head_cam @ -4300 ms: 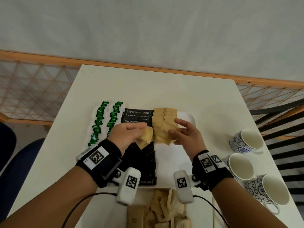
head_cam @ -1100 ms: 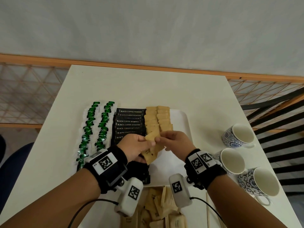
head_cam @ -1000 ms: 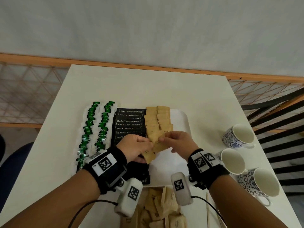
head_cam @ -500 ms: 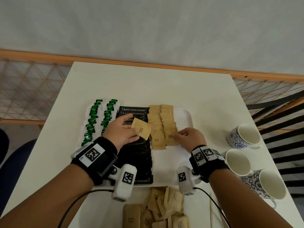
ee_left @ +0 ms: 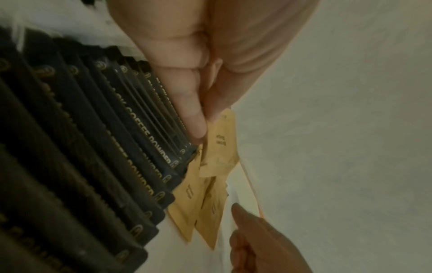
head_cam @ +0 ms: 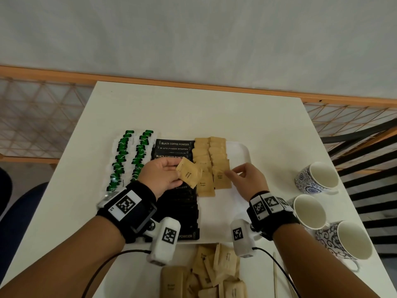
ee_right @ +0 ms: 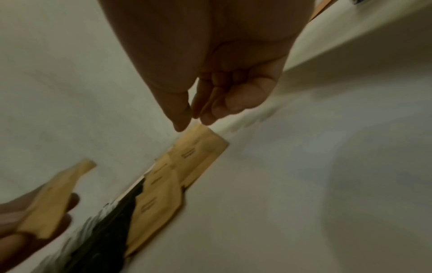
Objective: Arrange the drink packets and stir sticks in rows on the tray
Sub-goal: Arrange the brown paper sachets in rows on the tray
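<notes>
A white tray [head_cam: 245,151] holds rows of green packets [head_cam: 129,155], black coffee sticks [head_cam: 174,145] and two columns of brown sugar packets [head_cam: 210,151]. My left hand [head_cam: 176,168] pinches one brown sugar packet [head_cam: 188,175] between thumb and fingers, held tilted above the coffee sticks; the left wrist view shows that packet [ee_left: 222,146] too. My right hand [head_cam: 231,175] hovers over the tray's bare right part. Its fingertips touch the right edge of the nearest packet [head_cam: 221,177] in the right brown column, which lies flat [ee_right: 198,146].
A loose pile of brown sugar packets [head_cam: 214,274] lies on the table in front of the tray, with thin wooden stir sticks [head_cam: 275,274] beside it. Three patterned cups [head_cam: 320,177] [head_cam: 309,209] [head_cam: 350,239] stand at the right. A wooden rail runs behind the table.
A second ago both hands held packets together. My right hand has since laid one at the near end of the right brown column; my left hand drew back left with its packet.
</notes>
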A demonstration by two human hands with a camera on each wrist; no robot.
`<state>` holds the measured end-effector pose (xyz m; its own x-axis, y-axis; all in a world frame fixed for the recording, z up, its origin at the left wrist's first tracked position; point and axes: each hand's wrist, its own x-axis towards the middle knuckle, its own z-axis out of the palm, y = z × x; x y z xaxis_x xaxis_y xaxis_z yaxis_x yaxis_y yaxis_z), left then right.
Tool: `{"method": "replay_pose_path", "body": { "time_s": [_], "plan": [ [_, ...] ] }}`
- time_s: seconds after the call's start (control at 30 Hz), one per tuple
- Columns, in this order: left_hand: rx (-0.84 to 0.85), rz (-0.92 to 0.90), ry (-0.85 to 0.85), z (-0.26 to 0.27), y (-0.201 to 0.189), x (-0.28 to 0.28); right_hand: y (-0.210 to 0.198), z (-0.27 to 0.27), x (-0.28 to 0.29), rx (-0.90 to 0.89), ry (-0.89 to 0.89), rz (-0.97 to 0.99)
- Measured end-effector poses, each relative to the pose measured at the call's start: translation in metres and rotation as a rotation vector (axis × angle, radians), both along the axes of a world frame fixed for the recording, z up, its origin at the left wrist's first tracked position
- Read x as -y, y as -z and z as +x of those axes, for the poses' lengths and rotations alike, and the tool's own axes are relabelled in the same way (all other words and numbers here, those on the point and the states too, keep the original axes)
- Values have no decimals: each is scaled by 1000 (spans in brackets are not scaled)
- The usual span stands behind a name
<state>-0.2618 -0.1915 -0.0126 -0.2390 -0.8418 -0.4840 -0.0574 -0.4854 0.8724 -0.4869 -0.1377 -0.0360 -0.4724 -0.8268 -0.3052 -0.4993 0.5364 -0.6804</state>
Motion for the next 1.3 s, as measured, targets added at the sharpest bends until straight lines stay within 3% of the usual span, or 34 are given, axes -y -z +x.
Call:
{"method": "replay_pose_path", "body": {
  "time_s": [0.1, 0.23, 0.5, 0.97, 1.17, 1.3],
  "plan": [
    [1, 16, 28, -3, -1, -5, -9, 12, -4, 142, -93, -118],
    [-14, 51, 60, -10, -3, -12, -18, 33, -6, 368, -194, -106],
    [-44, 27, 5, -16, -6, -18, -23, 37, -11, 527, -180, -132],
    [-57, 104, 50, -22, -8, -23, -23, 32, -25, 602, -290, -137],
    [111, 43, 162, -21, -4, -23, -9, 19, -21, 413, -138, -46],
    [358, -181, 196, -14, 3, -15, -1, 18, -20, 301, -140, 80]
  ]
}}
